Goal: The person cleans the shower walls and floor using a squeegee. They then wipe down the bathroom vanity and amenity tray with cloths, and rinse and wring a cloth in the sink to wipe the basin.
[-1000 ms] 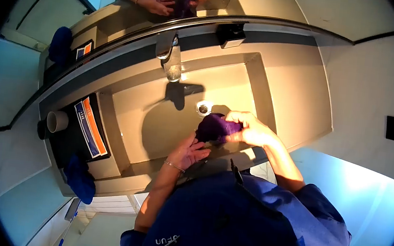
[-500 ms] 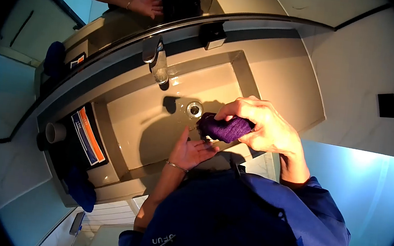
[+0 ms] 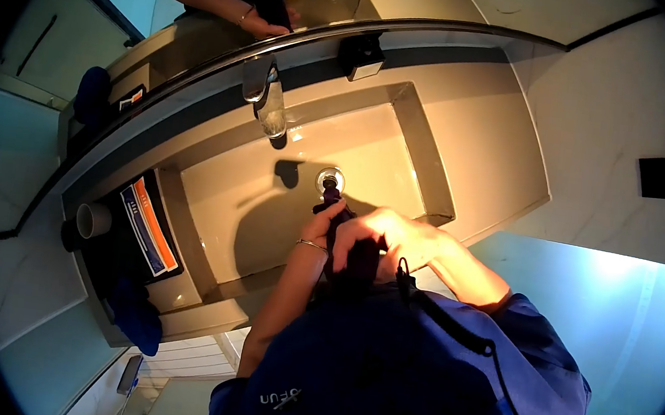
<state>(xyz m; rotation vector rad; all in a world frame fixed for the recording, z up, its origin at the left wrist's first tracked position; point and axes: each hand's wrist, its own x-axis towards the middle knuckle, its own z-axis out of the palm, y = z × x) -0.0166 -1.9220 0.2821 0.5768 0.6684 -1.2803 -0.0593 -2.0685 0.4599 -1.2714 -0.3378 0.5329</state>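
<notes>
A dark purple cloth (image 3: 357, 260) is gathered between my two hands, close to my body over the sink's front edge. My left hand (image 3: 321, 222) closes on its left side, with a thin bracelet at the wrist. My right hand (image 3: 394, 234) curls its fingers over the cloth from the right. The cloth's narrow upper end reaches toward the sink drain (image 3: 330, 179). Shadow hides the lower part of the cloth and some of my fingers.
The faucet (image 3: 270, 108) stands at the back of the rectangular sink (image 3: 444, 187). On the left are a cup (image 3: 93, 221), an orange, white and blue packet (image 3: 150, 227) and a dark blue cloth (image 3: 134, 316). A small black box (image 3: 362, 57) sits behind the sink.
My right hand has brought the purple cloth down and left, nearer my body. My left hand, open below it before, has closed on it.
</notes>
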